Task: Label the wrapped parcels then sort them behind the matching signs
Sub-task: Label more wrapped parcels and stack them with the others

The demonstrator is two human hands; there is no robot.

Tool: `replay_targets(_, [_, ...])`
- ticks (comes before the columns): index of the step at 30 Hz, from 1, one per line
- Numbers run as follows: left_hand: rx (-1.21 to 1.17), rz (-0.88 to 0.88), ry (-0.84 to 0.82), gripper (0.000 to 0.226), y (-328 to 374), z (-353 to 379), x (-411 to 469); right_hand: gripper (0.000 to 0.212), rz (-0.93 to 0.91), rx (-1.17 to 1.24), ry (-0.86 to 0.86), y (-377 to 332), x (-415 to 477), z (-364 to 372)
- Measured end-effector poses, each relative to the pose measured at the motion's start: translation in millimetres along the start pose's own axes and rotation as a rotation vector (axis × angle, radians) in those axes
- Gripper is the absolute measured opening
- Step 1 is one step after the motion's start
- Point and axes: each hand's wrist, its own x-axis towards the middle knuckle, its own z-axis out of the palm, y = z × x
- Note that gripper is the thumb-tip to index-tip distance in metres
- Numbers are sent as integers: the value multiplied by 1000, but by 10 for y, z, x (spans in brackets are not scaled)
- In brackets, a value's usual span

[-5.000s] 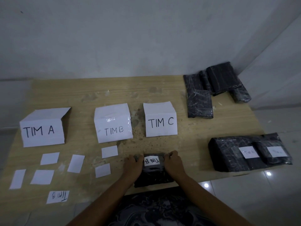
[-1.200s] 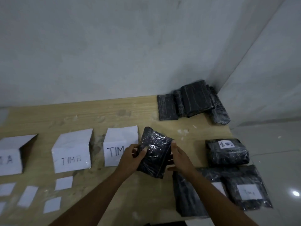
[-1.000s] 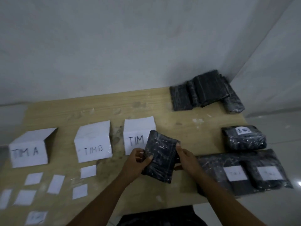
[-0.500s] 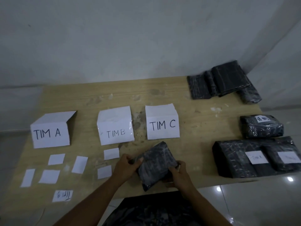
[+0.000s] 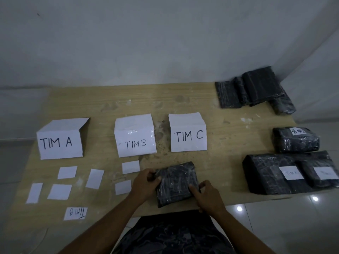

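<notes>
I see a black wrapped parcel (image 5: 177, 183) lying flat on the wooden bench (image 5: 216, 162), near the front edge, in front of the TIM C sign (image 5: 188, 135). It has no white label on the side I can see. My left hand (image 5: 145, 184) has its grip pinching the parcel's left edge, with the fingers curled over it. My right hand (image 5: 208, 196) rests at the parcel's lower right corner, with one finger pressed flat on its top. I cannot tell if that grip is closed around the parcel.

Three folded paper signs stand in a row across the bench: the TIM A sign (image 5: 59, 142) on the left, the TIM B sign (image 5: 135, 138) in the middle, and TIM C on the right. In front of TIM A and TIM B lie blank paper slips (image 5: 67, 172), spread apart. One written slip (image 5: 75, 213) lies close to the front edge.

On the right side sit two big labelled parcels (image 5: 291, 173) side by side. Just behind them is a smaller labelled parcel (image 5: 295, 140). In the far right corner is a pile of unlabelled parcels (image 5: 255, 90).
</notes>
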Motion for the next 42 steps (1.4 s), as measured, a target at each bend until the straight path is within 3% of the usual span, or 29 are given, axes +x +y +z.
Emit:
replay_targets(4, [-23, 74, 198, 18, -73, -83, -22, 43, -153, -224, 263, -105, 18, 5])
replay_targets(10, [24, 80, 405, 22, -350, -411, -125, 20, -562, -280, 240, -647, 144, 275])
replay_targets(15, [69, 15, 455, 28, -637, -625, -231, 18, -844, -496, -54, -1010, 194, 739])
replay_targets(20, [221, 15, 412, 30, -853, -711, -406, 46, -1048, -766, -401, -1137, 152, 1192])
replay_targets(23, [279, 16, 332, 36, -1065, -742, -470, 49, -1023, -966, -494, -1138, 95, 1392])
replay_targets(26, [250, 24, 277, 43, -1113, -750, -573, 51, -973, -1150, -477, -1110, 55, 1495])
replay_targets(31, [163, 17, 271, 70, -1041, -730, -644, 52, -955, -1209, -448, -1077, 31, 1554])
replay_targets(34, [113, -23, 286, 49, -979, -720, -602, 50, -981, -1173, -422, -1074, 60, 1543])
replay_targets(42, [6, -57, 365, 40, -952, -741, -515, 40, -980, -1124, -341, -1050, 159, 1428])
